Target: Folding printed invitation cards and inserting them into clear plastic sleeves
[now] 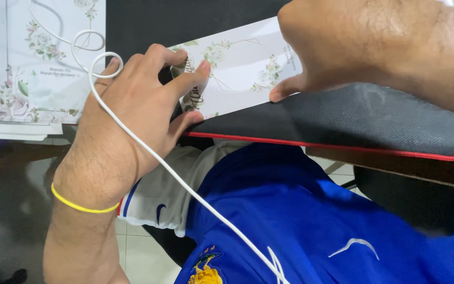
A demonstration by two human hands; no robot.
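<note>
Head view: the left hand (132,113) pinches the floral card's (237,66) left end, which lies on the black red-edged mat (353,123) on the tabletop. The right hand (342,47), cut off above, presses its thumb on the card's lower edge, grip open. A white cable (148,150) crosses the left hand.

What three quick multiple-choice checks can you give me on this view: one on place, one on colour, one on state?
1. Where does the floral card lie?
A. on the black mat
B. on the floor
C. on the person's lap

2. What colour is the band on the left wrist?
A. red
B. yellow
C. green

3. What is the left hand doing?
A. hanging free
B. pinching the card's end
C. gripping the cable

Answers: 1 A, the card rests on the black mat with the red edge. 2 B, a thin yellow loop circles the wrist. 3 B, its fingers close on the card's left end, while the right hand presses the card's lower edge; the white cable only drapes over the left hand.
</note>
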